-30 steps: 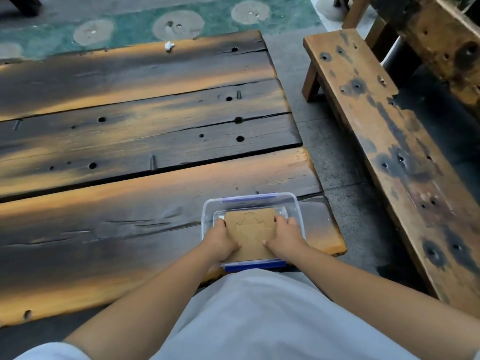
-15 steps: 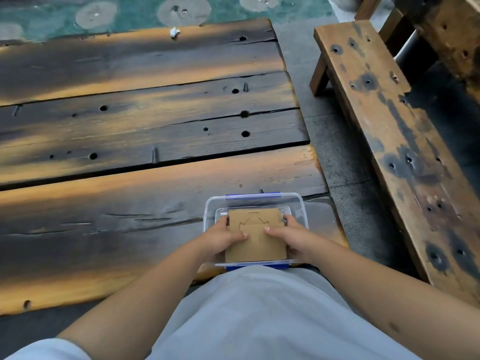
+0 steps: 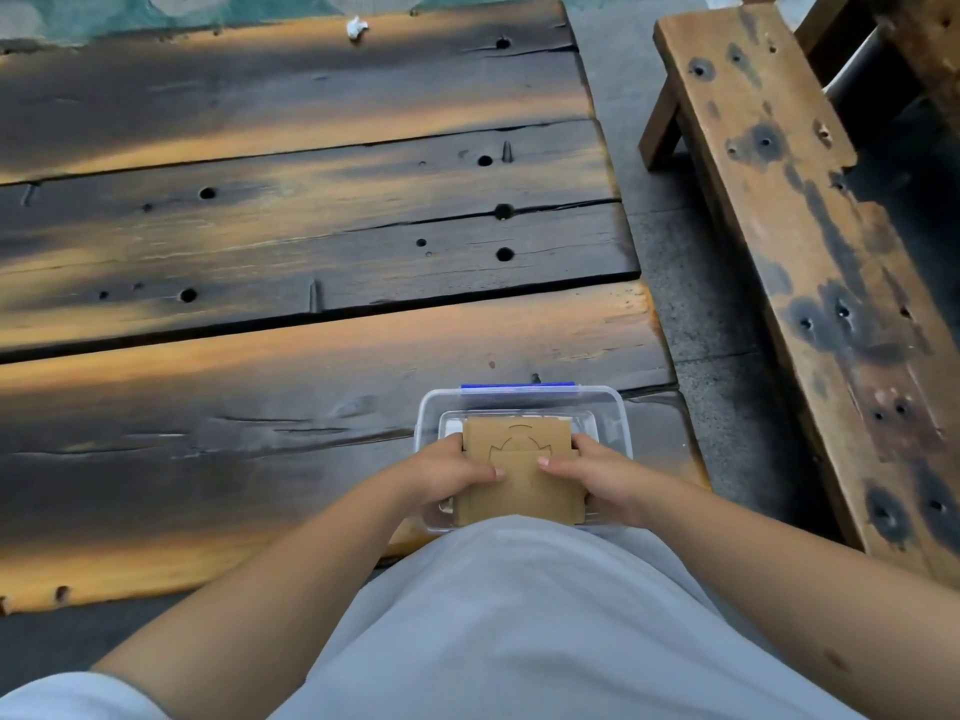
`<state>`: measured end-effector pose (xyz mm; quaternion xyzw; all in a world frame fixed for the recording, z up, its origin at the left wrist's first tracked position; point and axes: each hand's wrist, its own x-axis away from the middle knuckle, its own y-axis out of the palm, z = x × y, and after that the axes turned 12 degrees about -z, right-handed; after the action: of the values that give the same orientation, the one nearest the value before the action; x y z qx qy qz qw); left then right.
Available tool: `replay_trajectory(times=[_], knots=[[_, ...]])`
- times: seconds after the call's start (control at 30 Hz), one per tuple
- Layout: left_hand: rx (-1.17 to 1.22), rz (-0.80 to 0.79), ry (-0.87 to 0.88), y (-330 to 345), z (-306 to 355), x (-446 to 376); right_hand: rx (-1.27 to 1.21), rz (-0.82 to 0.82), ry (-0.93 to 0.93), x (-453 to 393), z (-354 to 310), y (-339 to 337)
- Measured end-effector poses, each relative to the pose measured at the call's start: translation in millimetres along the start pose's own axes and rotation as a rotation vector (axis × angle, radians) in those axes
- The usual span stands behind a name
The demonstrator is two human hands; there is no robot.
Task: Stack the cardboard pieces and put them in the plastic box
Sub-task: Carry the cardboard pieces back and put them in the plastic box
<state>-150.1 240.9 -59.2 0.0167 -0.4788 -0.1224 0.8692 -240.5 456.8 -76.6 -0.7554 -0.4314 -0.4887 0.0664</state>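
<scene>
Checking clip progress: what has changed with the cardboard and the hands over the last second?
The cardboard stack has come toward the person, its near edge now over the plastic box rim. Left hand and right hand moved from pressing on top to gripping its sides. The box stayed on the wooden table.

Head camera looks steeply down, close above table (image 3: 311, 407).

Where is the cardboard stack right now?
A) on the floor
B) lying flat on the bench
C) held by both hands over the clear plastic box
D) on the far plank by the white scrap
C: the left hand and right hand each grip a side of the cardboard stack, which sits over the open plastic box at the table's near edge.
</scene>
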Motion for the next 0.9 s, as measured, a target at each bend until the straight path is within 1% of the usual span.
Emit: replay_trajectory(times=[0.07,0.1,0.23,0.3,0.37,0.53,0.7,0.77,0.9], knots=[[-0.118,0.038,-0.004,1,3,-4,0.062,0.010,-0.002,-2,-1,1],[-0.138,0.038,-0.009,1,4,-5,0.099,0.022,-0.010,-3,-2,2],[-0.105,-0.039,-0.057,-6,6,-9,0.221,0.065,-0.018,-8,-7,2],[-0.138,-0.047,-0.077,-8,7,-10,0.321,0.099,-0.012,-11,-8,2],[-0.151,-0.049,-0.093,-11,8,-12,0.380,0.082,-0.001,-12,-9,-1],[-0.103,-0.119,-0.117,-16,10,-11,0.314,-0.045,0.051,-12,-15,-9],[-0.076,-0.173,-0.148,-20,13,-13,0.365,-0.046,0.071,-13,-20,-10],[-0.052,-0.140,-0.132,-22,17,-14,0.384,-0.033,0.054,-13,-25,-11],[-0.026,0.050,-0.051,-22,26,-20,0.441,0.017,-0.039,-18,-41,-13]])
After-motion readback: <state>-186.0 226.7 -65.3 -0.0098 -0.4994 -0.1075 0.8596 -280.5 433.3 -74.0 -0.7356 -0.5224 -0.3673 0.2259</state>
